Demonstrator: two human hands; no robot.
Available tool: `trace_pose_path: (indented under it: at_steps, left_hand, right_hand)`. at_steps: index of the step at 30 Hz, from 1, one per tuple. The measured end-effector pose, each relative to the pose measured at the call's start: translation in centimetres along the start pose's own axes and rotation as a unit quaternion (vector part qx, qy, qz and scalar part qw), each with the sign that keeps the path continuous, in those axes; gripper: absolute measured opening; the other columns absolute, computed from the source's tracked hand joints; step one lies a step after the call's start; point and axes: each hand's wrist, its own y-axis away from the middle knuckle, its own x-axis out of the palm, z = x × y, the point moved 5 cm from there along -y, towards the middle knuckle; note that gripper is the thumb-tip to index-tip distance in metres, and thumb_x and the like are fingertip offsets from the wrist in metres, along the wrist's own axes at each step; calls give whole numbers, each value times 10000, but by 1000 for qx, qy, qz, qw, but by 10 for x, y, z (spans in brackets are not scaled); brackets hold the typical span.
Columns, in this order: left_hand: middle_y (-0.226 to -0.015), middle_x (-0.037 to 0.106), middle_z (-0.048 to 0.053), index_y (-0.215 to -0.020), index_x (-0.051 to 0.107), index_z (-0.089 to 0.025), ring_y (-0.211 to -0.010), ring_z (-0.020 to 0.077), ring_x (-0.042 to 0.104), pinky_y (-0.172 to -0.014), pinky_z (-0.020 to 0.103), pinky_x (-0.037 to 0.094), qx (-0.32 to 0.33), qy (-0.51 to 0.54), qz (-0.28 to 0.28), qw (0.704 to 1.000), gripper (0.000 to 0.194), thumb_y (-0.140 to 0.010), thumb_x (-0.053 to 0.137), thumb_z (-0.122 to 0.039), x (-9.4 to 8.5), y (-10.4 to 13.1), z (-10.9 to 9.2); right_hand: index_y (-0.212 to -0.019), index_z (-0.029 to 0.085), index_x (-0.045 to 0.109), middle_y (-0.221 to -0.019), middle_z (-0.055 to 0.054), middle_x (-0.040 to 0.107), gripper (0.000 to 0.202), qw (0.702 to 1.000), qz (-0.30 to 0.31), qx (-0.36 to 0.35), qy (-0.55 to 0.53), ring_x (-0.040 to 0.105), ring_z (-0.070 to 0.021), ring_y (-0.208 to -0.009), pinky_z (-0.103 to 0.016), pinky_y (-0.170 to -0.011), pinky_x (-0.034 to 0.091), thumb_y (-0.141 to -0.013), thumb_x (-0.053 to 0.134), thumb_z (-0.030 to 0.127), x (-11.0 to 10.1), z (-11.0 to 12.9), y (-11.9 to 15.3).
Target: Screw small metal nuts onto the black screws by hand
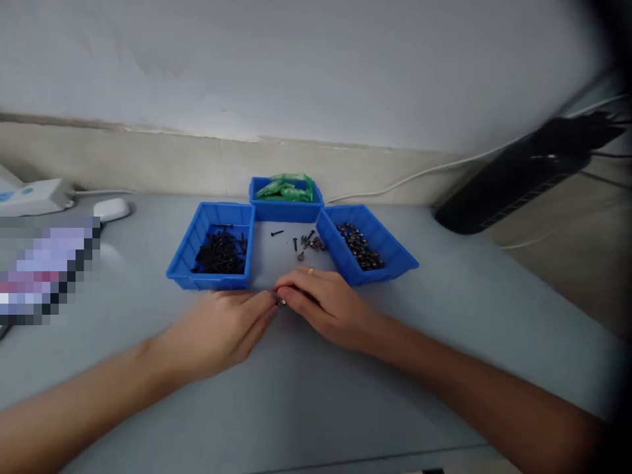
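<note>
My left hand (234, 326) and my right hand (326, 303) meet over the desk, fingertips pinched together. Between them shows a small shiny metal fastener (281, 301), gripped from both sides; most of it is covered by the fingers, so its exact kind is hard to tell. Just beyond the hands lie a few loose black screws (295, 244) and a small pile of bronze-coloured fasteners (313, 243). A blue bin (180, 253) of black screws stands at the left, and another blue bin (395, 253) of bronze-coloured fasteners at the right.
Behind, a third blue bin (286, 212) holds green plastic packets (289, 191). Far left are a phone with a blurred screen (44, 270), a white earbud case (111, 209) and a white power strip (42, 197). A black cylindrical object (513, 178) leans by the wall, near a white cable (419, 172).
</note>
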Motion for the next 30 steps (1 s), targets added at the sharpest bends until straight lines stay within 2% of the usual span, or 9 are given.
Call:
trace_pose_path:
  at_steps: [3, 7, 13, 18, 22, 27, 30]
  left_hand:
    - [-633, 576, 24, -763, 550, -149, -526, 134, 529, -505, 251, 381, 3, -1, -3, 1000, 315, -932, 293, -214, -3, 0, -1]
    - [-588, 535, 3, -720, 525, -156, -492, 126, 503, -478, 244, 354, -7, -3, -3, 1000, 304, -929, 315, -220, -4, 1, 0]
    - [-650, 567, 6, -797, 560, -159, -554, 135, 549, -521, 250, 386, -27, 20, 23, 999, 271, -936, 336, -225, -2, 1, 2]
    - [-705, 583, 1, -840, 567, -171, -617, 135, 570, -564, 243, 408, -33, 41, -6, 999, 247, -946, 361, -256, -1, 2, 6]
    - [-694, 570, 6, -812, 573, -161, -612, 132, 560, -560, 236, 413, -2, 34, -31, 999, 272, -947, 359, -261, -2, 3, 5]
    - [-717, 580, 18, -883, 612, -155, -626, 132, 562, -574, 239, 431, 52, 20, -25, 998, 295, -950, 340, -246, -4, 3, -3]
    - [-720, 585, 22, -861, 618, -152, -629, 135, 566, -583, 245, 434, 47, 20, -19, 998, 298, -944, 346, -240, -4, 2, -5]
  right_hand:
    - [-919, 175, 576, -826, 1, 610, 198, 999, 39, 2, -15, 551, -117, -765, -232, -694, 390, -951, 408, 274, -1, 4, -1]
    - [-935, 172, 586, -838, -16, 620, 166, 997, 71, 2, 28, 562, -142, -772, -260, -701, 389, -932, 445, 261, -4, 5, -2]
    - [-931, 166, 587, -848, -21, 634, 175, 990, 136, 19, 26, 582, -142, -758, -258, -673, 400, -933, 444, 266, -2, 1, 1]
    - [-902, 155, 590, -831, -33, 636, 147, 988, 143, 20, 62, 590, -159, -762, -272, -680, 405, -915, 462, 225, -3, 3, -3]
    - [-845, 166, 567, -800, -22, 628, 120, 990, 125, 22, 55, 581, -151, -725, -261, -647, 401, -900, 490, 239, 0, 1, -2]
    - [-800, 169, 551, -775, -13, 615, 100, 993, 101, 27, 53, 570, -141, -703, -253, -637, 400, -877, 525, 228, 8, -4, 7]
    - [-799, 172, 561, -771, -11, 620, 93, 994, 86, 29, 56, 571, -140, -700, -255, -644, 401, -870, 539, 228, 7, -5, 10]
